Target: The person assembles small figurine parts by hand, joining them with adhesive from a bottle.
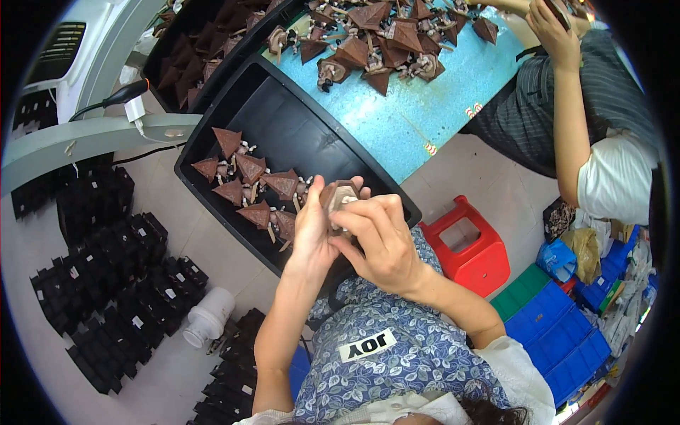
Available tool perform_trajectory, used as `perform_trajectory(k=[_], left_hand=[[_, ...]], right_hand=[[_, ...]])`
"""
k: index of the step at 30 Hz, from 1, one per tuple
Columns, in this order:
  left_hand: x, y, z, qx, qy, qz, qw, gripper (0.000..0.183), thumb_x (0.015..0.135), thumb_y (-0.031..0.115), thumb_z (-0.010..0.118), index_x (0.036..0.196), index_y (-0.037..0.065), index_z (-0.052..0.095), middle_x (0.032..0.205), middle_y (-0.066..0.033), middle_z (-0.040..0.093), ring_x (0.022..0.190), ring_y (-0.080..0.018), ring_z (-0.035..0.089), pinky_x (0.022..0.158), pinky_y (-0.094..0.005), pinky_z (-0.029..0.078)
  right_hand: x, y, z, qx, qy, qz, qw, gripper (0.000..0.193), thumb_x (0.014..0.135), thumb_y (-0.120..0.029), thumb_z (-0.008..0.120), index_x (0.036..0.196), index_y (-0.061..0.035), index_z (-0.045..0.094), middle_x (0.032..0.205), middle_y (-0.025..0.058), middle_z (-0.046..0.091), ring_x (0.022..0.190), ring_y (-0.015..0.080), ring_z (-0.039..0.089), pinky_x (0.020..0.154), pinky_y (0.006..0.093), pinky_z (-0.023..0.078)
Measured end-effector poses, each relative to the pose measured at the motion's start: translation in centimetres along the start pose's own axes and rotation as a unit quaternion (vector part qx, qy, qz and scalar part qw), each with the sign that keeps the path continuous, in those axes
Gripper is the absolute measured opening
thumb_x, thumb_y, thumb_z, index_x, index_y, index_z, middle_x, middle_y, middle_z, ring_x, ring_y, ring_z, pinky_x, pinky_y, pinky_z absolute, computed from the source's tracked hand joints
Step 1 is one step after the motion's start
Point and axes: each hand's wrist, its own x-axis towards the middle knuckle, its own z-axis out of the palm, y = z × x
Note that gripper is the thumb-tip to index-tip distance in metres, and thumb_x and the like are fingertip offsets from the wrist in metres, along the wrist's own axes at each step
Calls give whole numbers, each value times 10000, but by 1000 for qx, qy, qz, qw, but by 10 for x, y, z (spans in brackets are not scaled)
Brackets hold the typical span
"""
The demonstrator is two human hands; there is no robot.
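My left hand [312, 230] is wrapped around a brown figurine [341, 193], its pale hollow-looking side turned up. From the right, my right hand [386, 244] bends its fingers onto the same figurine, thumb and fingertips pressed against it. Whatever small part lies under those fingertips is hidden. Both hands are above the near side of a black plastic tray [283, 95]. Several similar figurines with pointed brown tops [250, 168] lie in the tray's left and near part, small pale and dark bits showing under the tops.
Many more brown figurines [404, 35] cover a light-blue table [375, 120], where a co-worker's hand [556, 35] is raised. Another black bin [188, 67] of them stands far left. A red stool [467, 248], blue crates [559, 333] and stacked black trays [106, 262] surround me.
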Motion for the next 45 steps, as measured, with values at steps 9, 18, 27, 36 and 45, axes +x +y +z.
perform_trajectory(k=[9, 18, 27, 36, 45], left_hand=[[-20, 18, -31, -102, -129, -39, 986, 327, 977, 347, 527, 883, 65, 664, 941, -90, 696, 1036, -254, 630, 959, -475, 500], [-14, 0, -45, 115, -21, 82, 990, 329, 1005, 339, 480, 838, 70, 571, 890, -98, 662, 888, -204, 635, 775, -381, 554], [15, 37, -119, 670, 43, 481, 563, 286, 975, 161, 476, 1200, 10, 570, 1249, -171, 577, 1208, -317, 512, 1039, -407, 377], [37, 10, -122, 872, 7, 425, 244, 283, 896, 322, 584, 1157, 226, 639, 1401, 13, 461, 1441, -317, 195, 1074, -685, 100], [17, 3, -81, 809, 30, 434, 395, 348, 848, 152, 628, 1187, 76, 597, 1367, -112, 466, 1391, -370, 259, 1085, -643, 131]], right_hand=[[-20, -43, 14, 97, 114, 192, 970, 726, 621, -117, 862, 1234, 48, 510, 1018, 153, 596, 896, 254, 585, 749, 336, 503], [-52, -51, 40, 4, 86, 217, 972, 488, 675, -24, 745, 1119, 39, 551, 958, 157, 567, 819, 330, 583, 741, 414, 504], [-86, 78, 74, 179, -237, 397, 868, 241, 726, 68, 545, 960, 61, 601, 866, 243, 669, 810, 374, 679, 699, 431, 539], [-89, 63, 104, -96, -337, 303, 886, 245, 710, 81, 560, 943, 74, 486, 829, 307, 631, 838, 454, 644, 667, 491, 550], [95, 162, 46, -141, 129, 126, 974, 507, 759, -129, 753, 1182, -7, 501, 1034, 183, 550, 900, 354, 592, 743, 421, 488]])
